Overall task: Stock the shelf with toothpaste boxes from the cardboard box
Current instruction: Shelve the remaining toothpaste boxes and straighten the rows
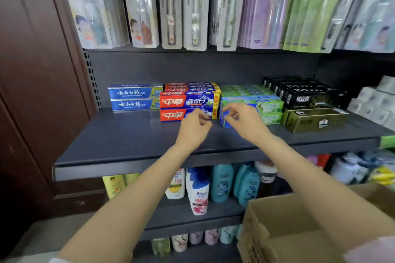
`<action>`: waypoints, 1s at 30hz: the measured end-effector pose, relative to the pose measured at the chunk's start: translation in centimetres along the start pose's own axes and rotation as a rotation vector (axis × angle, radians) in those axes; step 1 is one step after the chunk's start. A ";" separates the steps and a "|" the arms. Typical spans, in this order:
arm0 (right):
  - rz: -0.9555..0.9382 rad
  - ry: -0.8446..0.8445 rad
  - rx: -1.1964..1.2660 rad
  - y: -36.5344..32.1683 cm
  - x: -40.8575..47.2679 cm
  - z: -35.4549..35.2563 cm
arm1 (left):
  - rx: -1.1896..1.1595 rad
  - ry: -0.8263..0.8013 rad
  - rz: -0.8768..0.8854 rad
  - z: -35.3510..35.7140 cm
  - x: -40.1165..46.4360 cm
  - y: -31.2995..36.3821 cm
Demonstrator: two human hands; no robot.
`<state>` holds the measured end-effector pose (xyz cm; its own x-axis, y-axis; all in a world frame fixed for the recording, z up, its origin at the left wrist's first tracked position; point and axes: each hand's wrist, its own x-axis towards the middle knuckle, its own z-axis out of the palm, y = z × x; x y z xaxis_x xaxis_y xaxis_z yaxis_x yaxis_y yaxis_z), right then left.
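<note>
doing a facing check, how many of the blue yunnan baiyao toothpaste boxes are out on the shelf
2. Both sit at the left end of the shelf, one blue box stacked on the other blue box. More may be hidden behind them.

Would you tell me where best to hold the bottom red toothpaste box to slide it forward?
Probably the bottom red toothpaste box by its left end, coming from the left: that end faces bare shelf, while another box lies on top and the green stack crowds its right.

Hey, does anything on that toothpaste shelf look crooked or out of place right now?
One thing: the blue-green toothpaste box under the right hand sits angled, its end jutting forward of the green stack. The other stacks look square.
</note>
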<state>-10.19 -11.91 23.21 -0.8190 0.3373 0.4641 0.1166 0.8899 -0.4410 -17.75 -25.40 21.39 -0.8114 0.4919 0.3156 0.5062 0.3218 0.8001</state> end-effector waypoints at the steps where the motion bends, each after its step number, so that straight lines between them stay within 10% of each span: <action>1: 0.036 -0.017 -0.009 0.8 -1.3 -0.3 | -0.002 -0.043 0.023 0.8 -0.8 0.8; 13: 0.598 -0.355 -0.200 18.8 -16.7 -6.3 | 0.160 -0.721 0.057 20.7 -7.0 6.6; 30: 0.876 -0.605 -0.332 49.0 -24.6 -8.8 | 0.461 -1.067 0.323 53.9 -7.0 9.4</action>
<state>20.59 26.13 -3.05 -0.5084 0.7639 -0.3976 0.8584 0.4864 -0.1631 8.40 17.82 -0.84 -0.0887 0.9539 -0.2869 0.8744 0.2125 0.4361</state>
